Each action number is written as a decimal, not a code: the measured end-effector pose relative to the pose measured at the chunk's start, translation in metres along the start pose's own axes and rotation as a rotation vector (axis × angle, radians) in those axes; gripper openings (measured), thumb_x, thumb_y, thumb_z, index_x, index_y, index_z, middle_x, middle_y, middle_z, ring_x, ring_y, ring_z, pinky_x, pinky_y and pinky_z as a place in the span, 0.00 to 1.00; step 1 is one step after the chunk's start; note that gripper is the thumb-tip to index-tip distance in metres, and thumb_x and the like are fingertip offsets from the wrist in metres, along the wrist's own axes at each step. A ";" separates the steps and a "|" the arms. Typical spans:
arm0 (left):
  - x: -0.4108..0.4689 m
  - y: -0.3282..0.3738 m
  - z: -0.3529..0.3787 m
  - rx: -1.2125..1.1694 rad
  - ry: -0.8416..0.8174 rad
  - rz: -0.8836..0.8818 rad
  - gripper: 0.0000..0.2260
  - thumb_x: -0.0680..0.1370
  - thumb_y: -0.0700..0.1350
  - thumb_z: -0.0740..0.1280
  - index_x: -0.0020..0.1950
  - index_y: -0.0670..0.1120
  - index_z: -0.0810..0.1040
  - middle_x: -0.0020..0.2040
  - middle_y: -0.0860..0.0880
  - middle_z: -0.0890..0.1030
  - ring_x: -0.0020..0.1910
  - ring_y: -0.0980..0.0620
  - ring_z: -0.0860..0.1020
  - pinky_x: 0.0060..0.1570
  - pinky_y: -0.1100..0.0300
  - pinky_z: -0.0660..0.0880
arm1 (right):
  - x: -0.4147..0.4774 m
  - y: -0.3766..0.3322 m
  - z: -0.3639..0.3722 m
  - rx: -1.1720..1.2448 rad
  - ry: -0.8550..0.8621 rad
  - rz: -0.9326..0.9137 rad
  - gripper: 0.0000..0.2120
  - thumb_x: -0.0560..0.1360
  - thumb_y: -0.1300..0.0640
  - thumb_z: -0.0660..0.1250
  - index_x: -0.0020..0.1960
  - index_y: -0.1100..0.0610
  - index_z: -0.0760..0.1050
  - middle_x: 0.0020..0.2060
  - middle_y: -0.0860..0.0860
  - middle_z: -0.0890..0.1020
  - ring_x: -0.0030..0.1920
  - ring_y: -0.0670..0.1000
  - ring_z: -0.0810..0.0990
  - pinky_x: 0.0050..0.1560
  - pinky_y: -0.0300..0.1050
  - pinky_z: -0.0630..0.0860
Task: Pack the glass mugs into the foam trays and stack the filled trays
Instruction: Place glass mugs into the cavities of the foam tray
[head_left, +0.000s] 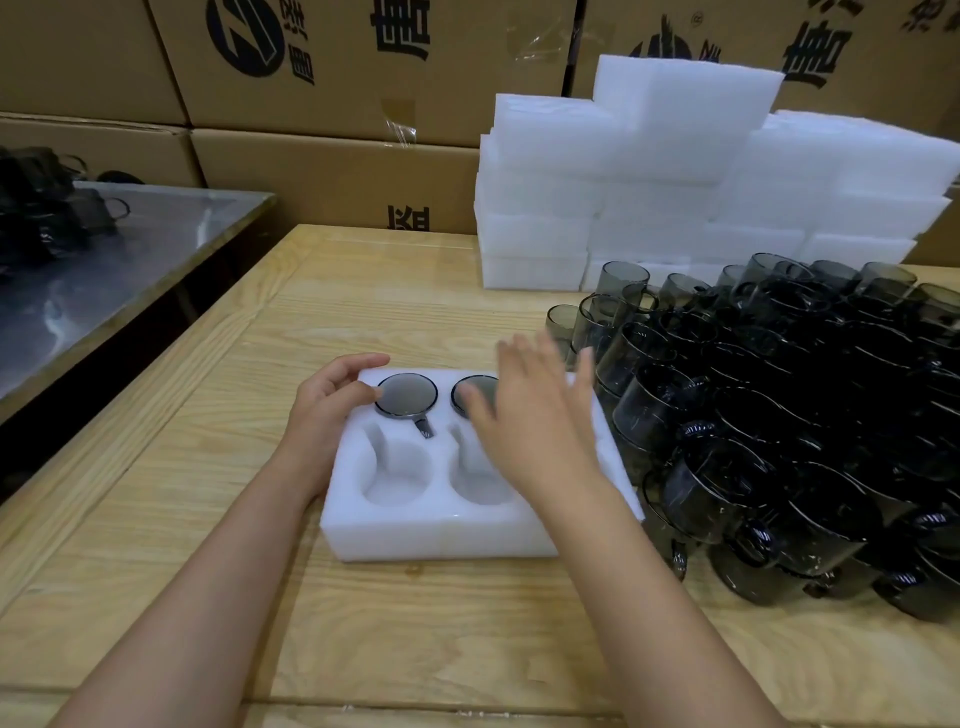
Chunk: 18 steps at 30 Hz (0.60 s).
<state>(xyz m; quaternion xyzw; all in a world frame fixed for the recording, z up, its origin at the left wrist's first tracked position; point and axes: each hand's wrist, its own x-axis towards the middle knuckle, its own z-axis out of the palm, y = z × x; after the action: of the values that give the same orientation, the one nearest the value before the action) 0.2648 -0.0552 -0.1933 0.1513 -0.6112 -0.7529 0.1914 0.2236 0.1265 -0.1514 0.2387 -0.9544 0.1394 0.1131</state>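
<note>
I had the white foam tray (441, 535) lying flat on the pale wooden table (363, 623), half filled. A smoky grey glass mug (406, 395) sat in the far-left pocket with its handle (425, 428) tucked into the slot. A second mug (475, 389) sat in the far-right pocket, partly hidden. The two near pockets (397, 478) were bare.

My left hand (324, 410) rested at the tray's far-left corner with its fingers loosely curled and the thumb by the first mug's rim. I could not tell whether it gripped the foam or only steadied it. My right hand (530, 410) was blurred over the tray's right side, fingers spread and holding nothing, pointed toward the heap of loose mugs (779, 415) just beside the tray. A stack of white foam trays (649, 182) stood behind that heap.

I judged the mugs hard, smooth and slippery, and brittle where they touched each other in the heap. I would take one from the near edge, fingers round the body rather than the thin handle, and lift it straight up so its neighbours did not knock. The tray looked light and soft, likely to slide or dent. Once it was filled, I would carry it by both long sides and keep it level.
</note>
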 end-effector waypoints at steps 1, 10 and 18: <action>0.000 0.000 0.000 -0.002 0.000 -0.001 0.15 0.74 0.30 0.61 0.51 0.46 0.81 0.38 0.44 0.75 0.31 0.51 0.76 0.30 0.64 0.74 | 0.002 0.005 -0.005 -0.068 0.124 0.061 0.27 0.79 0.44 0.54 0.71 0.60 0.62 0.73 0.53 0.62 0.76 0.54 0.48 0.71 0.59 0.36; -0.001 0.000 0.000 -0.006 0.003 -0.001 0.14 0.73 0.31 0.63 0.51 0.45 0.81 0.39 0.46 0.77 0.33 0.52 0.79 0.31 0.63 0.76 | 0.026 0.034 -0.027 -0.369 0.049 0.532 0.16 0.78 0.56 0.60 0.63 0.61 0.73 0.64 0.58 0.72 0.73 0.64 0.55 0.65 0.72 0.33; 0.000 0.002 0.001 -0.011 -0.002 -0.012 0.13 0.72 0.32 0.64 0.52 0.45 0.81 0.42 0.43 0.74 0.35 0.49 0.77 0.32 0.62 0.76 | 0.026 0.036 -0.031 -0.353 0.126 0.527 0.12 0.74 0.64 0.58 0.54 0.58 0.76 0.54 0.55 0.76 0.61 0.60 0.70 0.66 0.71 0.34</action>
<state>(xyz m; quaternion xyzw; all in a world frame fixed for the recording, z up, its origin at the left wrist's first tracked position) 0.2645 -0.0550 -0.1909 0.1534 -0.6062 -0.7576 0.1871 0.1879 0.1557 -0.1229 -0.0489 -0.9839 0.0106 0.1714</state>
